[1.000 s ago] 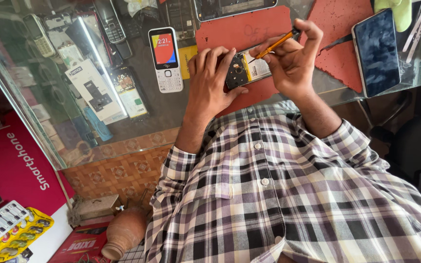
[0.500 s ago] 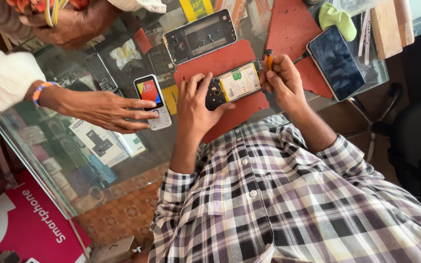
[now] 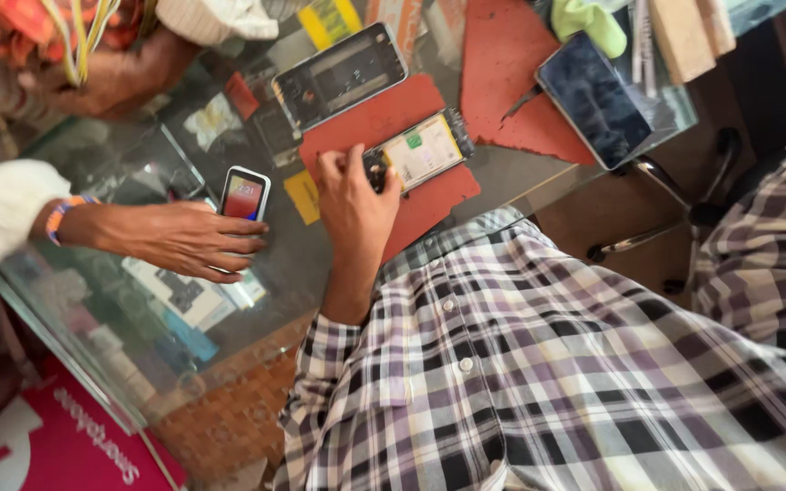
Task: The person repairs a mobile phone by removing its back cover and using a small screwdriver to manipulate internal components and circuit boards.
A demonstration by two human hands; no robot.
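Observation:
My left hand (image 3: 352,195) grips the dark end of an opened phone (image 3: 422,150), whose pale battery faces up. The phone lies on a red mat (image 3: 366,118) on the glass counter (image 3: 138,300). My right hand is out of view; only its checked sleeve (image 3: 761,255) shows at the right edge. Another person's hand (image 3: 175,238) rests on the counter to the left, fingertips against a small phone with a red screen (image 3: 245,193).
A bare phone frame (image 3: 338,73) lies beyond the mat. A second red mat (image 3: 507,73), a dark-screened phone (image 3: 593,100) and a green cloth (image 3: 589,23) sit to the right. A chair base (image 3: 675,218) stands below the counter edge.
My right hand and the orange-handled tool it held over the phone have left the view. My left hand keeps hold of the phone. The other person's hand stays by the small phone.

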